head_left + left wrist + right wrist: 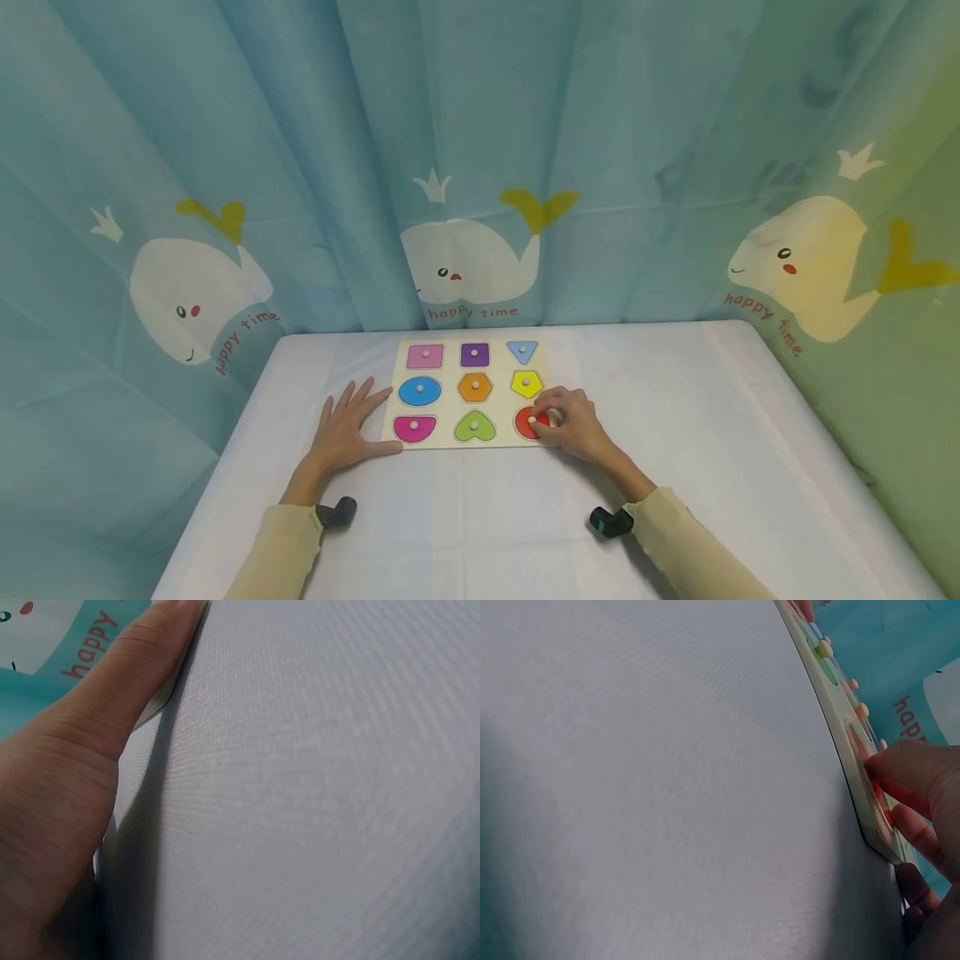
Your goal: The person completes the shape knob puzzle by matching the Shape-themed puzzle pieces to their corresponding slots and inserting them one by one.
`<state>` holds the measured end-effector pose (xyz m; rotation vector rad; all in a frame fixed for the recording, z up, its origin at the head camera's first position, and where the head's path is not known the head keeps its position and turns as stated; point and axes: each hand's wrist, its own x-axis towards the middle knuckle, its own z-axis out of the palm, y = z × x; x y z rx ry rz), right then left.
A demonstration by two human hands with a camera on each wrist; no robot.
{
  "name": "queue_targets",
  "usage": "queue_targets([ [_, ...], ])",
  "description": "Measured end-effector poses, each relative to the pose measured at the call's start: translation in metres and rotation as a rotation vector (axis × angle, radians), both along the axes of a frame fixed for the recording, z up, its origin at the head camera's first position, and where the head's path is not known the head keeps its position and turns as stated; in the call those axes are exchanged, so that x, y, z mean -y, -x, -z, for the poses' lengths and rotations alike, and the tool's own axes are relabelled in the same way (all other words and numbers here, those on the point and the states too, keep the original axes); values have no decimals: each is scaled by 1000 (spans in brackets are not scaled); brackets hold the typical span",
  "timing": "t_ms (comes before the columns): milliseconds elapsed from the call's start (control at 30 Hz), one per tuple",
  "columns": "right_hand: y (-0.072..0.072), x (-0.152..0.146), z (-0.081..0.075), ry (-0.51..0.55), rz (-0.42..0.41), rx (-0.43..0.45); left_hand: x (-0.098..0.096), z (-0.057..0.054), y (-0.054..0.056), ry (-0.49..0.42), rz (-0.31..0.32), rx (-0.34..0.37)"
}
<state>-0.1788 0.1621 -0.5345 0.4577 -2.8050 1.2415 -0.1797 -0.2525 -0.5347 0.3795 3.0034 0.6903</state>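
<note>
A pale wooden knob puzzle board (447,408) lies flat on the table. My left hand (341,433) rests beside its left edge with the fingers spread, the thumb touching the lower left corner. At the lower right corner my right hand (579,427) pinches the small knob of the round red piece (522,422) between thumb and fingers. That red piece (860,746) appears at board level in the right wrist view; whether it is slightly lifted, I cannot tell. Beside it are a green heart piece (474,427) and a yellow pentagon piece (527,384).
Other knobbed pieces on the board include a magenta half-round (427,429), blue oval (408,392), orange hexagon (467,388), pink rectangle (415,358), purple square (467,350) and light blue triangle (522,358). Behind the white-covered table (465,533) hangs a whale-print curtain (465,100).
</note>
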Motion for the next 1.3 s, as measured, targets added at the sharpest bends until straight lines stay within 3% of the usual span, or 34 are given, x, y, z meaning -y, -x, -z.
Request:
queue_targets([
  [333,-1,3,4,9,11,55,2,2,-2,-4,1,6],
  [1300,1,-3,-2,23,-16,48,1,-1,-1,-7,7,3],
])
